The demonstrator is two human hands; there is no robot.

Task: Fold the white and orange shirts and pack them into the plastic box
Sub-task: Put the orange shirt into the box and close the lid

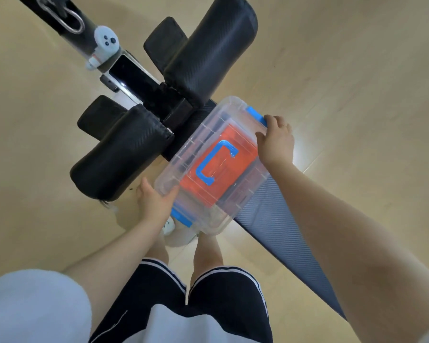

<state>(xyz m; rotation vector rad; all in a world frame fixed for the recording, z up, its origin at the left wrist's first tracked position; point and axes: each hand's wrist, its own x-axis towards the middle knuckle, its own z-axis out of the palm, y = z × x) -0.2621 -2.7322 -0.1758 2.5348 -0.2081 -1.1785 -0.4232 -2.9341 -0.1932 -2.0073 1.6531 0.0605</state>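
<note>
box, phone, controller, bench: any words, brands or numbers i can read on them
None can be read.
box: clear lid with a blue handle, no lettering visible.
phone: screen dark.
controller: only unmarked buttons.
bench: plain weave.

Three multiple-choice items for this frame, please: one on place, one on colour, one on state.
1. Where does the plastic box rest?
A. on the floor
B. on the padded bench
C. on a chair

2. What colour is the lid's handle?
A. blue
B. red
C. white

3. What state is the box in?
A. open and empty
B. lid off, shirt hanging out
C. lid on, orange shirt inside

Answers: 1 B, the bench runs beneath it. 2 A, a blue handle. 3 C, orange shows through the lid, with the left hand and right hand at its ends.
</note>
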